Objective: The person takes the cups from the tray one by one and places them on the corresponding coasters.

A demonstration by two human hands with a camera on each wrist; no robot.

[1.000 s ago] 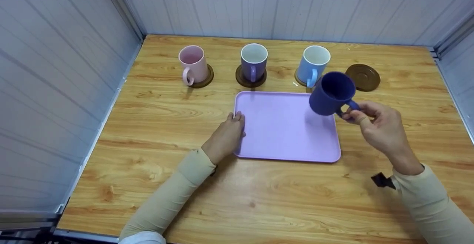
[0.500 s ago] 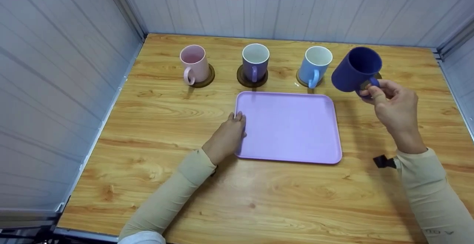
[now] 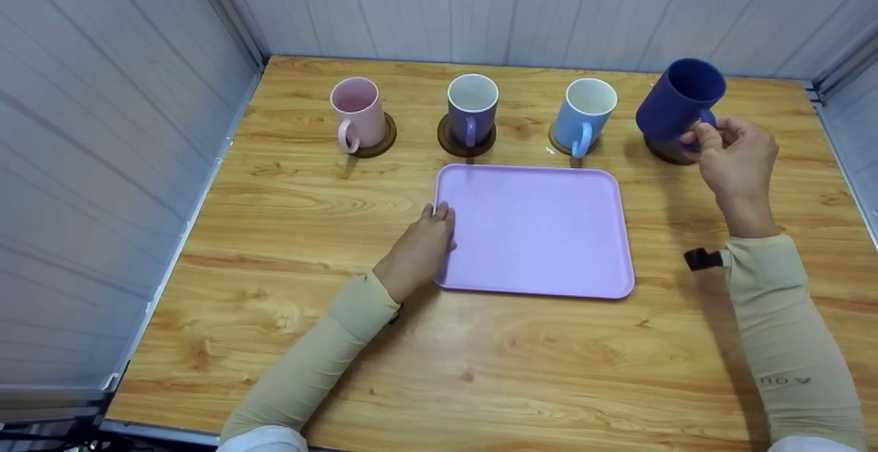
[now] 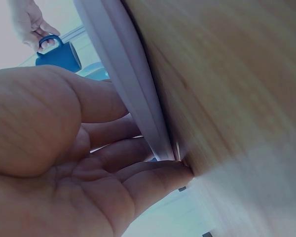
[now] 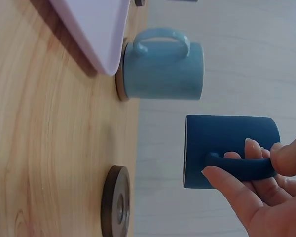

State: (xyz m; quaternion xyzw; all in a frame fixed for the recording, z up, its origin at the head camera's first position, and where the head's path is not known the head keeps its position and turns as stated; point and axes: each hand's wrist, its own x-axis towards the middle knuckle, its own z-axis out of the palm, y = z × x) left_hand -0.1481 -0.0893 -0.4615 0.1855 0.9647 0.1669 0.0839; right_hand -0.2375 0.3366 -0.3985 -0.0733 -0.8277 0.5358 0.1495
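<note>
My right hand (image 3: 737, 157) pinches the handle of a dark blue mug (image 3: 671, 105), which hangs over a round brown coaster (image 3: 664, 152) at the back right. In the right wrist view a gap separates the mug's base from the coaster (image 5: 116, 200). My left hand (image 3: 420, 250) rests across the left rim of a lilac tray (image 3: 535, 232). Its thumb lies on the tray's side of the rim. The left wrist view shows one finger outside the rim (image 4: 133, 94), touching the wooden table, while other fingers are partly hidden behind it.
On brown coasters along the back stand a pink mug (image 3: 358, 116), a purple mug (image 3: 472, 112) and a light blue mug (image 3: 583, 116), the last just left of the dark blue one. Pale panels (image 3: 425, 6) wall in the wooden table (image 3: 309, 232) at the back and sides.
The dark blue mug has moved in my right hand from above the tray's right side, back and to the right, over the brown coaster. My left hand has stayed at the tray.
</note>
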